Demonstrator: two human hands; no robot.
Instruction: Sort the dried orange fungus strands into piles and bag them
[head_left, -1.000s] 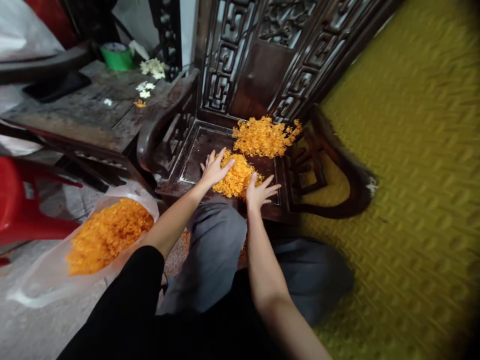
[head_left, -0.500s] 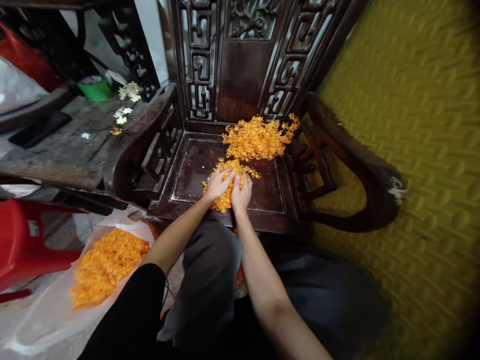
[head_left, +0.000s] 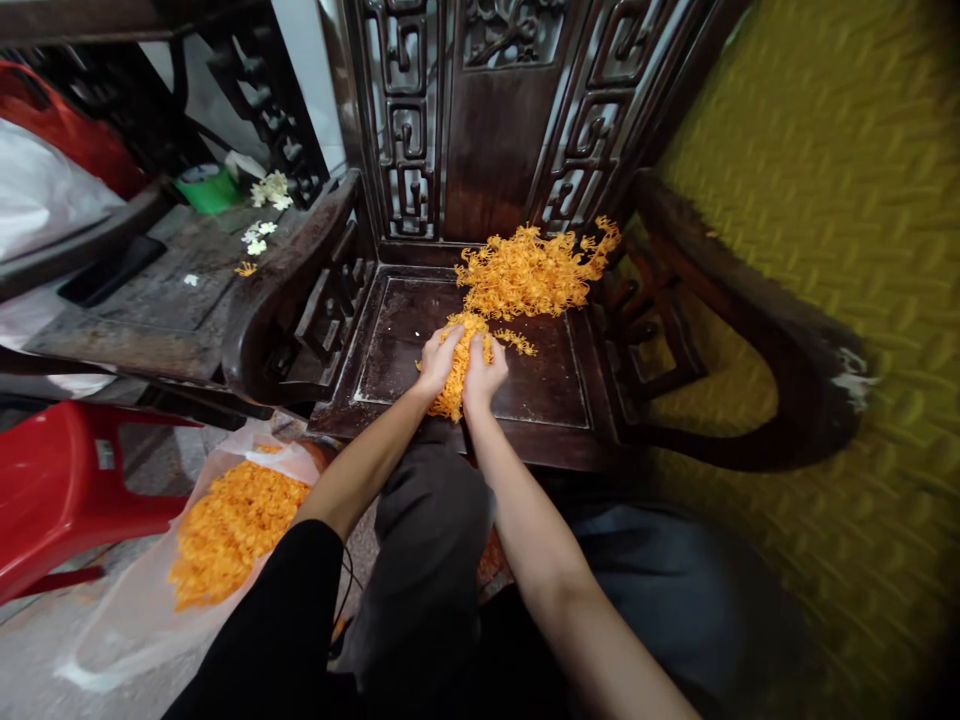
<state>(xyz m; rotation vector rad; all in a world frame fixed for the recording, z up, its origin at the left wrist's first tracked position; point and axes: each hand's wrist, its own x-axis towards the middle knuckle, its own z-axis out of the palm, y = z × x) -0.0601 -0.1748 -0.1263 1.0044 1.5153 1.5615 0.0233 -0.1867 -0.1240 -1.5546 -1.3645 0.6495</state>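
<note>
Head view: both hands are at the front of the dark wooden chair seat (head_left: 397, 310). Left hand (head_left: 439, 365) and right hand (head_left: 484, 378) are partly closed, cupped from either side around one orange flower bunch (head_left: 452, 390); fingers curled, thumbs side by side on top. Far fingertips are hidden in the bunch, so how tightly they press cannot be told. Bunch rests at the seat's front edge. A small loose orange sprig (head_left: 517, 342) lies just right of it. Larger orange heap (head_left: 529, 272) sits behind, near the backrest (head_left: 495, 150). On the floor at left: clear plastic bag (head_left: 124, 625) with more orange flowers (head_left: 236, 530), beside a red stool (head_left: 45, 490). Side table (head_left: 169, 300) carries a green tape roll (head_left: 208, 190) and white blossoms (head_left: 257, 240).
</note>
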